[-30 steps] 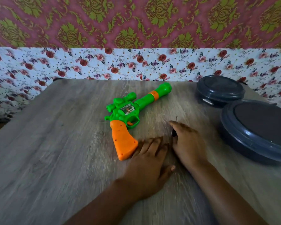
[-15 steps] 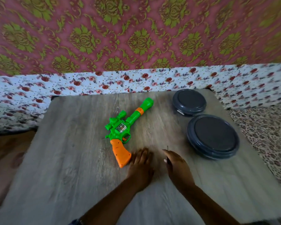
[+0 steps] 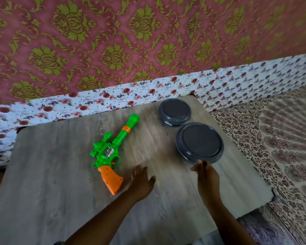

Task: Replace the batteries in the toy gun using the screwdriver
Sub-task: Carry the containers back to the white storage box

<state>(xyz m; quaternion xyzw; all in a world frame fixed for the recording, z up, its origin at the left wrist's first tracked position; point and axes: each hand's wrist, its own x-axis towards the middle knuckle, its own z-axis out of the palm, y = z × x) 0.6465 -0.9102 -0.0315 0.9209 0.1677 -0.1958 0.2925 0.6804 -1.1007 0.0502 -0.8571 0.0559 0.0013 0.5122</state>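
Observation:
The toy gun point(image 3: 111, 152), green with an orange grip, lies flat on the wooden table point(image 3: 60, 174), its barrel pointing to the far right. My left hand point(image 3: 142, 182) is just right of the orange grip, fingers straight and spread, holding nothing. My right hand point(image 3: 206, 175) is further right, at the near rim of the large dark round container point(image 3: 200, 141). Its fingers are curled around the small dark screwdriver point(image 3: 204, 163); only a blurred bit of it shows at the fingertips. No batteries are visible.
A smaller dark lidded container point(image 3: 174, 110) stands behind the large one near the table's far right corner. A patterned cloth point(image 3: 281, 147) covers the surface right of the table. A floral wall point(image 3: 95, 101) borders the far edge.
My right hand has carried the screwdriver to the right, up to the large container's rim. My left hand stays beside the gun's grip. The view has pulled back and turned right.

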